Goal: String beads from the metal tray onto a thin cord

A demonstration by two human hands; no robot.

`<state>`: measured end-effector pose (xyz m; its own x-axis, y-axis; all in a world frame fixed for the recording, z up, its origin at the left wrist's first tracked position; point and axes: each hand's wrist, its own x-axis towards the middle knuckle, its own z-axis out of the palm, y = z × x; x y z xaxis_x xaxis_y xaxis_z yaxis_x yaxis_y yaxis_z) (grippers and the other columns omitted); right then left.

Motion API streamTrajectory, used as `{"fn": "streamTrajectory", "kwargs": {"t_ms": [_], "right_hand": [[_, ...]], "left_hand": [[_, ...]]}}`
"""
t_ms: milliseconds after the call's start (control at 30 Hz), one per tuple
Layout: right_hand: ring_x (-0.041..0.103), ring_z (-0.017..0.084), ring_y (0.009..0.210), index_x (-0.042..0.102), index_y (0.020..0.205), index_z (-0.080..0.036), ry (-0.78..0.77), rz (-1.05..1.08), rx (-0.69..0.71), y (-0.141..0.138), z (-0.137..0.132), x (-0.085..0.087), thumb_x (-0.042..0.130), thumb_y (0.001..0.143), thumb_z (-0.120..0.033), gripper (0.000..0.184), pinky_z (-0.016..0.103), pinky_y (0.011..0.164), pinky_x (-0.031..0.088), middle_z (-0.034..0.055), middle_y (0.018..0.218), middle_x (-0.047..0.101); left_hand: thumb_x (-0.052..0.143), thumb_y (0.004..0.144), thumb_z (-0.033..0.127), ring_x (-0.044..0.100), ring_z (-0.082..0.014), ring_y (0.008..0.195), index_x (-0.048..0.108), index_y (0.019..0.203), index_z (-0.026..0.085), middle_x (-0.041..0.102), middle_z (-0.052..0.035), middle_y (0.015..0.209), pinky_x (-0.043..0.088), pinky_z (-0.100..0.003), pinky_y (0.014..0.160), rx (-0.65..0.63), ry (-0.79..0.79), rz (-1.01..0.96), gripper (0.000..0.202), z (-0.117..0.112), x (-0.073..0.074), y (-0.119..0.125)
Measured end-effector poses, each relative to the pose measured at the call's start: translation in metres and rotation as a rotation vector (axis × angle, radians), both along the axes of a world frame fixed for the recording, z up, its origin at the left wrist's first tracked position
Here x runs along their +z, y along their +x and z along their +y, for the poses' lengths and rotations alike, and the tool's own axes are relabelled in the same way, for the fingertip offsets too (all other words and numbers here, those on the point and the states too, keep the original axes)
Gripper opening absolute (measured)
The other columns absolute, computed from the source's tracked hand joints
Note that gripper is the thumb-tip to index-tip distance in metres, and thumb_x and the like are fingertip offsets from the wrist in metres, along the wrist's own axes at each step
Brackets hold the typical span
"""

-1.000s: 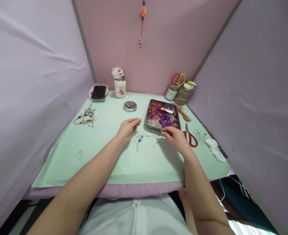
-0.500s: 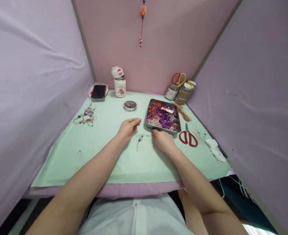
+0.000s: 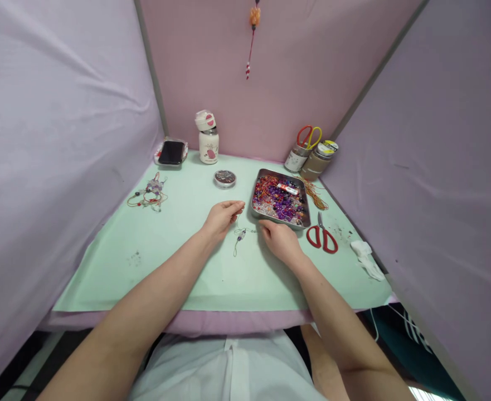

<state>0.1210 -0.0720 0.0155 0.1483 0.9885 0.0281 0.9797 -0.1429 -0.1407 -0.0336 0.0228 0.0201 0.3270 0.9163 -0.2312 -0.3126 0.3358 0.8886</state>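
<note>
Between my hands a beaded cord (image 3: 241, 236) hangs over the green tabletop, with pale and purple beads and a thin loop at its lower end. My left hand (image 3: 222, 218) is closed in a pinch on one strand of this cord. At the other side my right hand (image 3: 279, 238) is closed on the strand that runs right, its fingertips just below the front edge of the metal tray (image 3: 279, 223). Purple, red and clear beads (image 3: 282, 201) fill that tray, and a small white and red tube (image 3: 288, 189) lies on them.
Red-handled scissors (image 3: 321, 236) and a crumpled white cloth (image 3: 367, 259) lie at the right. Behind the tray are orange threads (image 3: 317, 197) and two jars (image 3: 318, 161). A round tin (image 3: 225, 179), white bottle (image 3: 208, 142), phone (image 3: 172, 152) and finished-looking beaded strings (image 3: 150, 192) are farther left.
The view has shifted slightly, so everything sits a little to the right. Both hands keep their pinch on the cord, with almost no motion against the table.
</note>
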Motion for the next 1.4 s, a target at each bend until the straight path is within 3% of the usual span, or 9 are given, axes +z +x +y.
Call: {"fn": "streamTrajectory", "kwargs": {"t_ms": [267, 500, 733, 867, 1000, 1167, 1400], "right_hand": [[0.065, 0.026, 0.089, 0.063, 0.11, -0.025, -0.059, -0.032, -0.037, -0.009, 0.018, 0.006, 0.043, 0.092, -0.034, 0.029, 0.033, 0.071, 0.043, 0.0091, 0.1, 0.071], [0.064, 0.025, 0.092, 0.059, 0.107, -0.021, -0.139, 0.045, -0.094, -0.017, 0.024, -0.002, 0.04, 0.092, -0.027, 0.025, 0.032, 0.073, 0.042, 0.0101, 0.103, 0.068], [0.063, 0.025, 0.089, 0.055, 0.102, -0.019, -0.116, 0.126, -0.115, -0.018, 0.021, -0.005, 0.042, 0.091, -0.026, 0.019, 0.03, 0.068, 0.038, 0.01, 0.099, 0.068], [0.06, 0.022, 0.083, 0.053, 0.098, -0.02, 0.026, 0.193, -0.071, -0.018, 0.014, -0.007, 0.039, 0.091, -0.026, 0.017, 0.03, 0.066, 0.036, 0.0085, 0.097, 0.065], [0.054, 0.019, 0.078, 0.052, 0.091, -0.019, 0.291, 0.287, 0.013, -0.022, 0.01, -0.002, 0.036, 0.092, -0.024, 0.017, 0.03, 0.068, 0.036, 0.0064, 0.089, 0.061], [0.051, 0.018, 0.082, 0.049, 0.084, -0.02, 0.631, 0.431, 0.107, -0.032, 0.02, 0.014, 0.037, 0.091, -0.023, 0.014, 0.03, 0.076, 0.04, 0.0055, 0.087, 0.056], [0.054, 0.016, 0.077, 0.053, 0.088, -0.019, 0.726, 0.486, 0.119, -0.043, 0.035, 0.01, 0.04, 0.092, -0.026, 0.016, 0.03, 0.074, 0.043, 0.0052, 0.084, 0.059]], "left_hand": [[0.084, 0.051, 0.038, 0.054, -0.0117, 0.072, 0.069, 0.073, 0.014, 0.065, -0.0047, 0.072, 0.035, -0.024, 0.063, -0.016, 0.01, 0.011, 0.036, 0.001, -0.003, 0.0], [0.085, 0.048, 0.039, 0.053, -0.0113, 0.07, 0.069, 0.07, 0.015, 0.064, -0.0039, 0.07, 0.034, -0.024, 0.061, -0.026, 0.012, 0.005, 0.036, 0.0, -0.001, 0.001], [0.085, 0.049, 0.034, 0.054, -0.0103, 0.068, 0.068, 0.068, 0.014, 0.065, -0.0036, 0.071, 0.034, -0.023, 0.059, -0.023, -0.029, -0.023, 0.032, -0.002, 0.001, 0.001], [0.082, 0.058, 0.021, 0.054, -0.0083, 0.064, 0.067, 0.068, 0.013, 0.064, -0.0027, 0.069, 0.036, -0.022, 0.057, -0.069, -0.151, -0.115, 0.02, 0.0, 0.003, 0.0], [0.073, 0.07, 0.012, 0.055, -0.0067, 0.061, 0.067, 0.07, 0.012, 0.063, -0.0022, 0.068, 0.039, -0.02, 0.056, -0.134, -0.306, -0.207, 0.005, 0.002, 0.005, -0.002], [0.068, 0.076, 0.012, 0.056, -0.0068, 0.06, 0.068, 0.073, 0.013, 0.064, -0.0026, 0.067, 0.042, -0.019, 0.057, -0.173, -0.372, -0.275, 0.004, 0.005, 0.002, -0.004], [0.066, 0.078, 0.012, 0.059, -0.0084, 0.063, 0.068, 0.076, 0.012, 0.065, -0.0035, 0.069, 0.045, -0.02, 0.058, -0.239, -0.408, -0.406, 0.003, 0.008, -0.007, -0.004]]}}
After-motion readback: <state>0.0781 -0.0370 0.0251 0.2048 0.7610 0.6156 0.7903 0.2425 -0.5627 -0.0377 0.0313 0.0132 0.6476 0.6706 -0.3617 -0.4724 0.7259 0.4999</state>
